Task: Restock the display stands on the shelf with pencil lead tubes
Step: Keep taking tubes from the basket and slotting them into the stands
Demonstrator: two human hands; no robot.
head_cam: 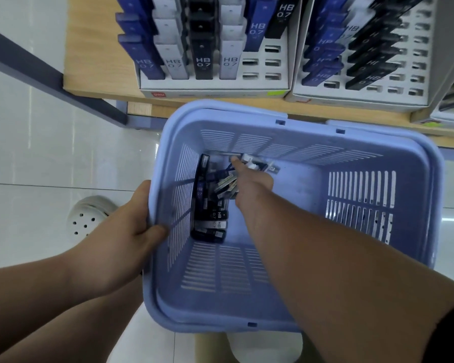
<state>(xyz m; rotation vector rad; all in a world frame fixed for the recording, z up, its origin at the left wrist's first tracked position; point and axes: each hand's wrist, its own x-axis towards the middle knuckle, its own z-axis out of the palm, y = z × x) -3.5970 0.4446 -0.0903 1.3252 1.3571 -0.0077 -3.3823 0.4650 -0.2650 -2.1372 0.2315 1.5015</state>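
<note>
Right forearm (338, 258) long into my basket (364, 297), right hand (252, 179) tight around lead tubes (227, 186); left hand (134, 221) tight on its rim.

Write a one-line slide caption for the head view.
Left hand grips the blue basket while the right hand grasps pencil lead tubes inside, below partly filled display stands on the shelf.

Head view: the left hand (131, 226) grips the left rim of a blue slatted basket (378, 142) near the wooden shelf's (95, 48) front edge. The right hand (252, 182) reaches inside, grasping a bunch of pencil lead tubes (210, 224) heaped along the basket's left wall. Two white display stands (212, 86), partly filled, sit at the shelf's front edge.
</note>
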